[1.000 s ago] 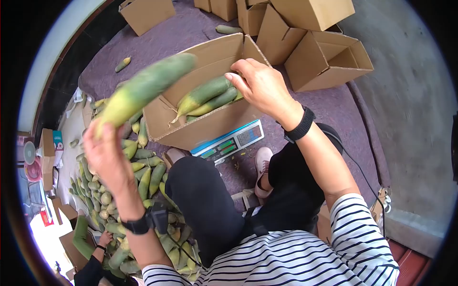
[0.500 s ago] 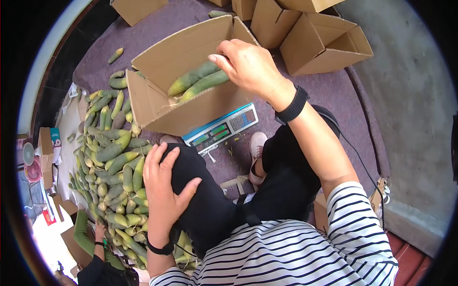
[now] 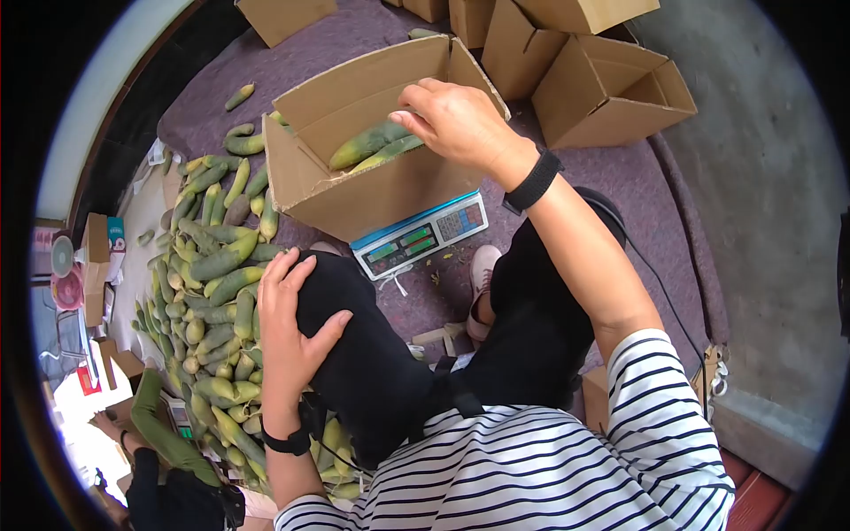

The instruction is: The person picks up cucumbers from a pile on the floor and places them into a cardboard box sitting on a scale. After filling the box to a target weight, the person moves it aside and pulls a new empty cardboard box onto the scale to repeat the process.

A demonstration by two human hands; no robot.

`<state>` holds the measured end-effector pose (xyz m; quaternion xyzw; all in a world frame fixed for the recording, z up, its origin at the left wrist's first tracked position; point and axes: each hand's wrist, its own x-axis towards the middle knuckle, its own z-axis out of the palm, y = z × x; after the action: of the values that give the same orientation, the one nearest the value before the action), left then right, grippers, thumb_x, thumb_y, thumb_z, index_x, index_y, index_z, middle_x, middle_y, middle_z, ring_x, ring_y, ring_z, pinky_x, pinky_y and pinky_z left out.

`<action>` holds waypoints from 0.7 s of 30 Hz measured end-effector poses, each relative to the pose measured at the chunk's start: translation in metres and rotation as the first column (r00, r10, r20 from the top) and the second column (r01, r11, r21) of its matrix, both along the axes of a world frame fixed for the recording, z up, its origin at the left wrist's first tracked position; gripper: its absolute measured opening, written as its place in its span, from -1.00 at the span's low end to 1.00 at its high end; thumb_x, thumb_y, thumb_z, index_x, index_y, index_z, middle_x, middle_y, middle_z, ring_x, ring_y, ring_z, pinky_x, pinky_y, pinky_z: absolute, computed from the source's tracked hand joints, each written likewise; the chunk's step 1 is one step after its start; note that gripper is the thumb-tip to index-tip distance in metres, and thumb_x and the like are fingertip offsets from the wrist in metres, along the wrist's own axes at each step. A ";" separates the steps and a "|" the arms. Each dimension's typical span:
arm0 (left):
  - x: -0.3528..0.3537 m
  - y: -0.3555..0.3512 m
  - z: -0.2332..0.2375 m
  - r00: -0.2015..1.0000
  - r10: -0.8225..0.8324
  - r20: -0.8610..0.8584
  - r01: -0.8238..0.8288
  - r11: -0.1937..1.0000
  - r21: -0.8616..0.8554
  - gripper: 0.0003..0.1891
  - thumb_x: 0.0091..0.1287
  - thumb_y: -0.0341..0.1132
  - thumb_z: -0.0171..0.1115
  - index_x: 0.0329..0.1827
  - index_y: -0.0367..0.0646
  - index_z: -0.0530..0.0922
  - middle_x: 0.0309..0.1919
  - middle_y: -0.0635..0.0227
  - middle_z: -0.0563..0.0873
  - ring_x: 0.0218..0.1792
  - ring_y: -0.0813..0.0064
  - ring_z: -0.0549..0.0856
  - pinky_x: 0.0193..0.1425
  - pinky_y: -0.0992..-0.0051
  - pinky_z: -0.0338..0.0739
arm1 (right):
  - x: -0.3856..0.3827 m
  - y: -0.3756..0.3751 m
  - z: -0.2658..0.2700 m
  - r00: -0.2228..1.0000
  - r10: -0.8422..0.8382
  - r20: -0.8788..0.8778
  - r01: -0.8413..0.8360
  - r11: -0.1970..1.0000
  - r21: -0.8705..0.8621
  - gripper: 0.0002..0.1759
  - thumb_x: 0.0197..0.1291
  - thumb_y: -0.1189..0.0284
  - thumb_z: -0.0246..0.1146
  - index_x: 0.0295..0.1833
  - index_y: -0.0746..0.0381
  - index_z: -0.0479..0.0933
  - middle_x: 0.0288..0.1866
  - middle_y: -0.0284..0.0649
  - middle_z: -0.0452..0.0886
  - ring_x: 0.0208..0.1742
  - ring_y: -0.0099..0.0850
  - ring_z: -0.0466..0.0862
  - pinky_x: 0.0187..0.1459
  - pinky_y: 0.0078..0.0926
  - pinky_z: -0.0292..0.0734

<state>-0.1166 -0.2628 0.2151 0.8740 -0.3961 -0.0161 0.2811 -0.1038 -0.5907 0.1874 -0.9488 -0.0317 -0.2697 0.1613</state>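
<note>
Open box: plain cardboard thing (image 3: 381, 202), sitting on the scale right in front of the person, so I'm placing everything off it.
Radishes inside: at least two chunky green radishes (image 3: 365, 147) lying side by side in the box, partly tucked behind its near wall and the hand.
Right hand: hanging over the box's opening (image 3: 456, 124), fingers curled, thumb out near them. Honestly can't tell from here if it's pinching anything.
Left hand: parked on the knee (image 3: 288, 341), nearer the person than the box, fingers fanned and thumb stuck out wide.
Scale: digital one (image 3: 421, 236), its panel poking out from under the box's near side, displays glowing green.
Pile: heaps of loose radishes (image 3: 217, 263) left of the box.
Other boxes: more cardboard (image 3: 611, 128) beyond and right of it.
</note>
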 end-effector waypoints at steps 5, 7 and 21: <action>-0.002 0.006 0.001 1.000 0.018 -0.011 -0.018 0.999 -0.032 -0.33 -0.02 -0.24 0.50 0.22 -0.16 0.49 0.28 0.11 0.47 0.34 0.00 0.38 0.41 0.13 0.26 | -0.014 -0.011 0.032 0.997 0.043 0.065 -0.040 0.998 -0.043 -0.80 0.26 0.28 0.24 -0.19 0.19 0.54 -0.30 -0.15 0.61 -0.23 -0.12 0.64 -0.25 -0.21 0.55; -0.001 0.007 0.001 1.000 0.014 -0.011 -0.014 0.999 -0.034 -0.33 -0.02 -0.23 0.50 0.22 -0.15 0.49 0.28 0.11 0.47 0.34 0.00 0.38 0.41 0.13 0.26 | -0.028 -0.013 0.046 0.995 0.078 -0.061 -0.082 0.994 -0.071 -0.80 0.26 0.29 0.24 -0.19 0.21 0.53 -0.29 -0.13 0.60 -0.24 -0.10 0.64 -0.24 -0.22 0.54; 0.037 0.086 -0.072 0.641 0.035 -0.767 -0.508 0.769 -0.389 -0.71 0.44 -0.33 0.15 0.15 -0.27 0.53 0.10 0.26 0.65 0.15 0.44 0.60 0.30 0.44 0.41 | -0.043 -0.005 0.064 0.911 0.018 -0.411 -0.110 0.973 -0.202 -0.76 0.19 0.36 0.28 -0.13 0.29 0.53 -0.23 -0.08 0.60 -0.14 -0.06 0.62 -0.12 -0.18 0.53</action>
<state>-0.0793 -0.1770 0.1434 0.7188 -0.0942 -0.1932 0.6612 -0.1471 -0.5958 0.2515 -0.9945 -0.0585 -0.0560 0.0669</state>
